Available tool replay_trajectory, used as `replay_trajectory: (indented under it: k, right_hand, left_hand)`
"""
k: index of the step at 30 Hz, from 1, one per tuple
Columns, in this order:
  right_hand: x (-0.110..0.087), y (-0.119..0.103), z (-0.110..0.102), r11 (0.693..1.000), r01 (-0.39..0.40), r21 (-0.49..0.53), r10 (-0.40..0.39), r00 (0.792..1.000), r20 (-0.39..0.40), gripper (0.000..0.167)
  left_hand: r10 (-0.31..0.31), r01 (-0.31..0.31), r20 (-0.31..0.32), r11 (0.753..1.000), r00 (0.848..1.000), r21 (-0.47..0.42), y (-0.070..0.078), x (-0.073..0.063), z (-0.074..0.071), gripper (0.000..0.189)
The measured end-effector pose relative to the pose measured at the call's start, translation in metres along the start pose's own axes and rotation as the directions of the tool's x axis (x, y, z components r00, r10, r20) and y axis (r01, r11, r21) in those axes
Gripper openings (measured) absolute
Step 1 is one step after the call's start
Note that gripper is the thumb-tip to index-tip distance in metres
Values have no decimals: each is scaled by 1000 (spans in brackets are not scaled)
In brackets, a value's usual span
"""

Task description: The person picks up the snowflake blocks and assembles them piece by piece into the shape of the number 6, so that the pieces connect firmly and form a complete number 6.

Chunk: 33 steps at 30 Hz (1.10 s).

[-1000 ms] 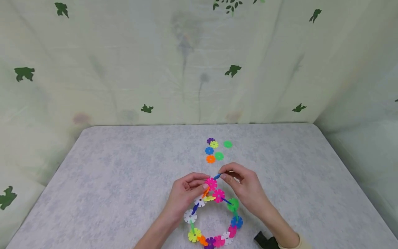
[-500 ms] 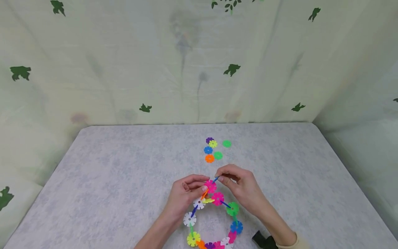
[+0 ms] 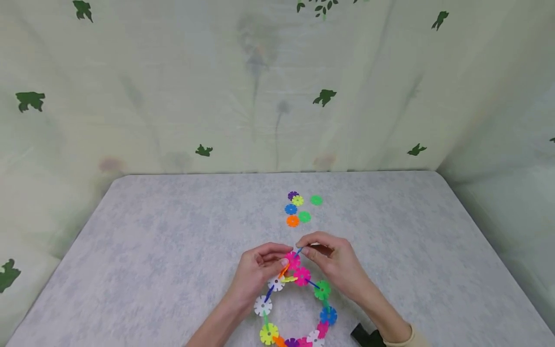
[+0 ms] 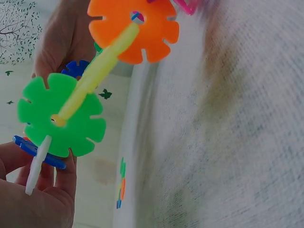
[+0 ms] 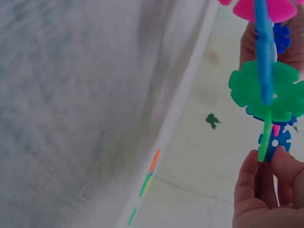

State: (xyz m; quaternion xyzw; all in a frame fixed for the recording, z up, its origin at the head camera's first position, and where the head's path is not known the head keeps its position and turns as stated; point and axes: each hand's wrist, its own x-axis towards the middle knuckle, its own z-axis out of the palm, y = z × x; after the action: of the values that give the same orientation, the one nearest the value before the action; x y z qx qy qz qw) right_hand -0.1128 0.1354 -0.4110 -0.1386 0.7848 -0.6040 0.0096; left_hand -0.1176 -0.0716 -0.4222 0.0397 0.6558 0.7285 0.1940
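A ring of slotted plastic flower discs in many colours, with a white disc (image 3: 262, 305) on its left side, hangs between and below my hands. At its top, my left hand (image 3: 257, 270) holds a pink disc (image 3: 293, 260), with the thumb at its lower left near an orange disc (image 3: 284, 271). My right hand (image 3: 336, 262) pinches a blue disc (image 5: 275, 142) between thumb and fingers. In the head view this blue disc stands edge-on against the pink one's upper edge; how deep it sits in a slot cannot be told. A second pink disc (image 3: 302, 276) lies just below.
Several loose discs lie farther back on the grey table (image 3: 173, 241), among them an orange disc (image 3: 292, 221), a yellow disc (image 3: 297, 200) and a green disc (image 3: 316, 200). A black object (image 3: 366, 336) is by the right forearm. A pale curtain (image 3: 173, 86) hangs behind.
My right hand has moved slightly left and down, bringing the blue disc closer over the pink disc. The blue disc has turned more upright. The left hand keeps its hold.
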Motion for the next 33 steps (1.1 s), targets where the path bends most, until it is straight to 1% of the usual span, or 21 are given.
replay_trajectory:
  k: [2,5,7,11,14,17,20,23,25,27,30,31,33]
  right_hand:
    - [1,0,-1,1000,-22,1,22,1000,22,19]
    - [5,2,-5,997,-60,-38,62,997,42,26]
    - [11,5,-11,995,-72,-71,76,996,52,28]
    - [32,14,-25,979,-77,-189,92,993,72,28]
    - [52,22,-34,952,-70,-298,104,990,100,27]
    - [72,30,-42,923,-65,-379,126,982,139,27]
    - [89,39,-46,899,-67,-433,158,971,177,28]
    - [102,47,-50,888,-69,-455,179,963,203,29]
    - [108,51,-51,881,-54,-470,176,959,220,29]
    - [113,54,-51,877,-19,-480,159,955,252,29]
    - [117,54,-49,868,21,-496,143,947,288,28]
    - [117,54,-49,866,28,-499,139,945,294,27]
    - [116,53,-48,866,12,-500,152,946,286,25]
  left_hand:
    - [27,-28,10,999,1000,45,1,0,-1,28]
    - [47,-48,5,992,999,114,4,0,-2,33]
    - [47,-46,-5,987,999,157,5,1,-3,35]
    - [42,-33,-39,981,998,191,6,1,-7,36]
    - [46,-33,-65,982,997,183,6,1,-9,34]
    - [43,-29,-78,984,996,176,4,2,-11,28]
    - [38,-25,-76,986,996,166,2,4,-13,25]
    - [35,-23,-74,987,997,159,-1,6,-14,24]
    - [42,-30,-74,987,996,160,-2,7,-15,23]
    - [52,-40,-77,987,996,155,-2,6,-16,23]
    - [68,-55,-80,988,995,147,-1,5,-16,22]
    - [70,-59,-80,988,994,142,0,5,-16,22]
    - [73,-62,-78,989,994,132,0,4,-15,22]
